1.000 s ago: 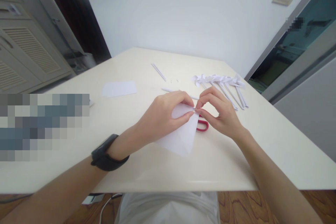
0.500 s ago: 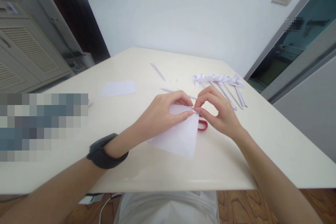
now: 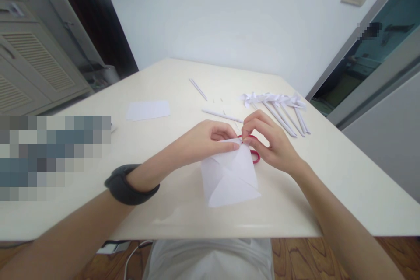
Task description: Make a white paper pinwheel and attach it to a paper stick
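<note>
Paper (image 3: pixel 229 175) is what I am holding, a white folded piece with its top corner pinched between both my hands, low over the table (image 3: pixel 295 201). My left hand (image 3: pixel 203 142) has its fingers closed on the corner from one side. My right hand (image 3: pixel 269 142) pinches the same corner from the other side. The rest of the sheet hangs down toward me. Red scissors (image 3: pixel 254 154) lie right under my right hand, partly hidden. If I pull too hard, I think the corner could rip. If my pinch slips, the fold could open up. My right hand could bump the scissors too. Paper pinwheels on sticks (image 3: pixel 278 105) lie a bit past my right hand.
</note>
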A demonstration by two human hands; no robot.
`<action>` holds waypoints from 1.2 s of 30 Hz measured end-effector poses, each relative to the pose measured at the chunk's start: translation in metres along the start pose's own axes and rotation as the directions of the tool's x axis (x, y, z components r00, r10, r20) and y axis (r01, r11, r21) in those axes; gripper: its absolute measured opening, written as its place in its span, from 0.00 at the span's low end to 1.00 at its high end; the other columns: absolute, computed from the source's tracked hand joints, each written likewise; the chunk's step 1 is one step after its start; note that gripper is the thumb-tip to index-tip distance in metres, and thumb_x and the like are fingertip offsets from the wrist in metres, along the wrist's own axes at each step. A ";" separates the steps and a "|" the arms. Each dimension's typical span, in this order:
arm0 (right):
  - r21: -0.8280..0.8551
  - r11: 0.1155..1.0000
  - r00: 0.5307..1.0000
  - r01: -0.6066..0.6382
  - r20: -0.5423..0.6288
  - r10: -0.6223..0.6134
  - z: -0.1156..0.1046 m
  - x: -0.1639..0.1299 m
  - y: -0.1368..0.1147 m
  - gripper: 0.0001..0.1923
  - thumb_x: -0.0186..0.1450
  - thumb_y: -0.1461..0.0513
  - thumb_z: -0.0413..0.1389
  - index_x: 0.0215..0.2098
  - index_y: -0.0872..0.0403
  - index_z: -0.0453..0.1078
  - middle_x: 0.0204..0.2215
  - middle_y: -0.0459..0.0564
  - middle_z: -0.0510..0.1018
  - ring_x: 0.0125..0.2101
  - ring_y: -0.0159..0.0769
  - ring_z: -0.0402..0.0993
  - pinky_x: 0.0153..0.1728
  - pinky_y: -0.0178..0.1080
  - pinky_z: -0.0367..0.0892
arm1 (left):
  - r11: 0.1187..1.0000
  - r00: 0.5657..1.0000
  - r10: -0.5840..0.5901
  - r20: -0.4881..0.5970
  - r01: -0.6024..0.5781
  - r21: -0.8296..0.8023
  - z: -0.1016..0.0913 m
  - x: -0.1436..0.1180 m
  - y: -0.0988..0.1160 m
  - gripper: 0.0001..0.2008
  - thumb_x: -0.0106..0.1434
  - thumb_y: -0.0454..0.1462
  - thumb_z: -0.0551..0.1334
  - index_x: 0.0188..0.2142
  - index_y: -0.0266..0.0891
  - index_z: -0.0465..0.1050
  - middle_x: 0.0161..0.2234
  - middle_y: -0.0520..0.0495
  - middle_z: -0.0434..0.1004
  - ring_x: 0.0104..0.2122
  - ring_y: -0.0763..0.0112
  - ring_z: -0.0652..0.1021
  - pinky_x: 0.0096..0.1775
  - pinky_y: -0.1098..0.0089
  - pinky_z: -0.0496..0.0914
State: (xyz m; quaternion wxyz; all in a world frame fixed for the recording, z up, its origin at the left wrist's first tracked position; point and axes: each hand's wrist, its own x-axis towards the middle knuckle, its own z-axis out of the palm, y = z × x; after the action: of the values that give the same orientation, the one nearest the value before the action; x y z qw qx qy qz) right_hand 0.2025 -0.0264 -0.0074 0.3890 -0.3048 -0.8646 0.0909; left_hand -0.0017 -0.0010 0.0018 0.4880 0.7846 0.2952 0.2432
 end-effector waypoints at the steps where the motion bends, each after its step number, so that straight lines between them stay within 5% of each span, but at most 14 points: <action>1: 0.000 1.000 1.000 0.001 0.001 -0.001 0.000 0.000 0.000 0.04 0.64 0.67 0.51 0.32 0.52 0.64 0.35 0.50 0.66 0.35 0.35 0.65 0.37 0.40 0.66 | 1.000 1.000 -0.013 0.006 0.013 -0.013 0.000 0.000 0.000 0.07 0.59 0.40 0.59 0.32 0.40 0.74 0.32 0.48 0.79 0.33 0.67 0.79 0.33 0.69 0.72; 11: 0.013 1.000 1.000 0.016 -0.001 -0.016 0.000 -0.001 0.000 0.02 0.65 0.63 0.53 0.36 0.51 0.68 0.35 0.50 0.68 0.35 0.35 0.67 0.36 0.40 0.67 | 0.999 0.999 -0.052 0.013 0.052 0.000 -0.003 0.002 0.000 0.07 0.58 0.40 0.60 0.29 0.39 0.73 0.28 0.49 0.78 0.28 0.69 0.78 0.26 0.73 0.69; 16: 0.008 1.000 1.000 0.016 0.006 -0.016 0.004 -0.002 -0.001 0.03 0.65 0.65 0.52 0.35 0.52 0.67 0.34 0.50 0.68 0.34 0.35 0.67 0.35 0.39 0.67 | 0.994 0.991 -0.100 0.087 0.103 -0.028 -0.004 0.002 -0.002 0.06 0.58 0.39 0.60 0.31 0.40 0.72 0.31 0.50 0.79 0.32 0.69 0.79 0.31 0.72 0.70; 22: 0.007 0.999 0.999 0.040 -0.025 -0.040 0.008 -0.003 -0.001 0.03 0.64 0.66 0.53 0.34 0.52 0.67 0.34 0.50 0.68 0.34 0.34 0.67 0.33 0.38 0.66 | 0.997 0.967 0.018 0.253 -0.036 0.067 -0.009 0.003 -0.007 0.13 0.56 0.35 0.61 0.43 0.43 0.71 0.44 0.48 0.76 0.46 0.64 0.76 0.45 0.66 0.70; 26: 0.013 1.000 0.999 0.027 -0.046 -0.026 0.009 -0.002 -0.001 0.03 0.64 0.65 0.53 0.33 0.52 0.68 0.34 0.49 0.68 0.33 0.34 0.67 0.33 0.38 0.66 | 0.987 0.950 0.038 0.309 -0.084 0.139 -0.010 0.002 -0.006 0.17 0.55 0.35 0.62 0.45 0.43 0.70 0.45 0.48 0.76 0.43 0.64 0.76 0.42 0.67 0.71; 32: 0.134 0.971 0.978 -0.200 -0.026 0.205 0.000 0.001 0.001 0.05 0.65 0.62 0.53 0.39 0.52 0.68 0.40 0.50 0.68 0.39 0.34 0.68 0.38 0.38 0.68 | 0.999 0.985 -0.049 0.167 0.046 0.024 -0.011 0.002 -0.007 0.12 0.55 0.39 0.62 0.39 0.40 0.71 0.37 0.48 0.76 0.36 0.65 0.77 0.32 0.71 0.69; 36: 0.215 0.824 0.851 -0.525 0.122 0.511 -0.011 0.001 0.006 0.13 0.67 0.54 0.49 0.41 0.52 0.68 0.40 0.50 0.71 0.36 0.33 0.69 0.33 0.36 0.67 | 0.987 0.997 -0.079 0.011 0.080 -0.138 -0.012 0.003 -0.008 0.16 0.54 0.39 0.63 0.43 0.39 0.69 0.42 0.47 0.75 0.42 0.60 0.75 0.38 0.67 0.69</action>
State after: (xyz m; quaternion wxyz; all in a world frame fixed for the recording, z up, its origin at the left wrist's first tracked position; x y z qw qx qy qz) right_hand 0.2126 -0.0223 -0.0017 0.3580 -0.4757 -0.7430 0.3058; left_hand -0.0094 0.0113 -0.0007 0.5515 0.7371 0.3073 0.2412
